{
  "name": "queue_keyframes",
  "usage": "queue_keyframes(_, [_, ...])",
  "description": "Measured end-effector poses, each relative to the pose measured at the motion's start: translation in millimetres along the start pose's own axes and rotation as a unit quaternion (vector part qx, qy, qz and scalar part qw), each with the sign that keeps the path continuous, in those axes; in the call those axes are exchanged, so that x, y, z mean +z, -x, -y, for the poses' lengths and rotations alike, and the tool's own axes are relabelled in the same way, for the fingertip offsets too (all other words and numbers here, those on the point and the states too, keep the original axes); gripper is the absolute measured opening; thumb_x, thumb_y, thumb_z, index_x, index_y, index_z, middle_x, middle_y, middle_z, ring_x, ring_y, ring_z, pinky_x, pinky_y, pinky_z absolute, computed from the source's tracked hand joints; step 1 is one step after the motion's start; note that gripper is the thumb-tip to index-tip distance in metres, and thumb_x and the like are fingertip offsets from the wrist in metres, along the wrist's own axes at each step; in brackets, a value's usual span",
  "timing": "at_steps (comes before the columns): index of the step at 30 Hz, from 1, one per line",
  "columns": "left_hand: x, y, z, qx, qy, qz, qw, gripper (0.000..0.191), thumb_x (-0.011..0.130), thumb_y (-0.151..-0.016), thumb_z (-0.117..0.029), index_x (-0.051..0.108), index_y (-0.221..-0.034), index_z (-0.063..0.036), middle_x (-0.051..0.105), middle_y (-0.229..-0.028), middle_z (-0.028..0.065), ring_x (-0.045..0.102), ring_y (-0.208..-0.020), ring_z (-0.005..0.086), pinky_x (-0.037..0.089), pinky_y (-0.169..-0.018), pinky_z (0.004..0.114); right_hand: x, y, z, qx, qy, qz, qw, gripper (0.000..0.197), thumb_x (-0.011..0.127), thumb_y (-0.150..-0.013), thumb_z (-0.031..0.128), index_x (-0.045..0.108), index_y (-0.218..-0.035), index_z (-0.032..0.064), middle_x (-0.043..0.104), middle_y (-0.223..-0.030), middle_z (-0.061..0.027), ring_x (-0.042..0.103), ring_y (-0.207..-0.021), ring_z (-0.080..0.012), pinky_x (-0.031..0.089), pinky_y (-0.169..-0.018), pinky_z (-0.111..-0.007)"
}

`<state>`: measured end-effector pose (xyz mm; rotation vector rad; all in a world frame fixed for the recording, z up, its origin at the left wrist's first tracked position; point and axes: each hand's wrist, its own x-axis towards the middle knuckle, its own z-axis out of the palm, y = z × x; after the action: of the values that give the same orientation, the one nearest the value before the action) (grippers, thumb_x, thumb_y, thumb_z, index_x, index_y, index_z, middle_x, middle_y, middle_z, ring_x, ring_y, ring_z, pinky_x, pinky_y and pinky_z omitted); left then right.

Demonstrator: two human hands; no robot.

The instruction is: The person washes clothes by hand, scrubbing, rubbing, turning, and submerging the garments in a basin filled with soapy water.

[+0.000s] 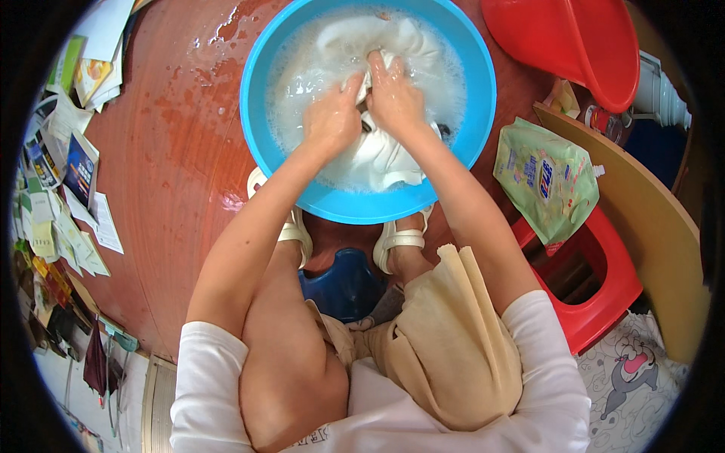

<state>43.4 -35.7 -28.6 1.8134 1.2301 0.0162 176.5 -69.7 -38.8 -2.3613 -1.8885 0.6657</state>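
Observation:
A round blue plastic basin [368, 208] holds cloudy, sudsy water and a soaked white cloth garment [391, 161]. Both of my hands are in the basin at about the water's surface. My left hand [333, 122] grips a bunched part of the white cloth near the middle. Close beside it, my right hand [395, 99] holds the same bunch, fingers pointing away from me. Dark patches show by the cloth, partly hidden by my hands and the suds. More white fabric bulges out of the water at the far side.
A green detergent pouch [546, 181] lies on a red plastic stool [617, 283] at right. Beyond it stands a red plastic basin [566, 45]. Papers and booklets [82, 170] line the left. A blue stool [342, 286] is between my legs. Water wets the reddish floor [164, 141].

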Motion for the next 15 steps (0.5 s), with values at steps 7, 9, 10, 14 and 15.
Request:
queue_keyframes(7, [-12.5,-20.5,17.5,-0.311,0.584,0.053,0.748,0.039,0.049,-0.091,-0.036,0.056,-0.115,-0.0065,0.064,-0.097,0.013,0.064,-0.085,0.0297,0.051,-0.076,0.046,-18.7,17.5,41.4,-0.086,-0.259,-0.13,0.953,0.035,0.06,-0.086,0.023,0.055,-0.115,0.0044,0.063,-0.103,-0.0221,0.064,-0.087,-0.0411,0.051,-0.072,-0.05])
queue_keyframes(9, [-5.7,-13.0,27.4,-0.223,0.713,0.049,0.663,0.042,0.047,-0.093,-0.039,0.056,-0.11,-0.0023,0.062,-0.1,0.011,0.062,-0.09,0.0244,0.051,-0.077,0.039,-34.0,31.9,67.4,-0.05,-0.26,-0.104,0.959,0.032,0.06,-0.086,0.025,0.057,-0.111,0.0047,0.064,-0.101,-0.0218,0.064,-0.086,-0.0421,0.051,-0.071,-0.05])
queue_keyframes(10, [-9.1,-2.2,-4.2,-0.247,0.752,0.033,0.61,0.039,0.046,-0.095,-0.035,0.056,-0.112,-0.0023,0.06,-0.101,0.0103,0.061,-0.09,0.0232,0.051,-0.078,0.038,-40.3,34.7,63.4,-0.005,-0.247,-0.084,0.965,0.03,0.059,-0.087,0.027,0.058,-0.107,0.005,0.065,-0.098,-0.0215,0.063,-0.085,-0.0432,0.05,-0.07,-0.05])
queue_keyframes(14, [-7.5,9.9,-37.6,-0.268,0.563,-0.007,0.782,0.034,0.047,-0.098,-0.033,0.058,-0.113,-0.0038,0.064,-0.101,0.0097,0.062,-0.093,0.023,0.052,-0.079,0.039,-41.8,-7.5,18.5,0.086,-0.158,-0.061,0.982,0.027,0.061,-0.085,0.03,0.059,-0.098,0.0055,0.067,-0.083,-0.0185,0.064,-0.076,-0.0418,0.049,-0.066,-0.053])
queue_keyframes(15, [-8.3,12.4,-26.6,-0.269,0.56,-0.012,0.784,0.034,0.047,-0.098,-0.033,0.058,-0.113,-0.0038,0.064,-0.101,0.0097,0.062,-0.093,0.023,0.052,-0.079,0.039,-35.2,0.2,27.7,0.082,-0.163,-0.061,0.981,0.027,0.061,-0.085,0.03,0.059,-0.098,0.0055,0.067,-0.083,-0.0185,0.064,-0.076,-0.0418,0.049,-0.066,-0.053])
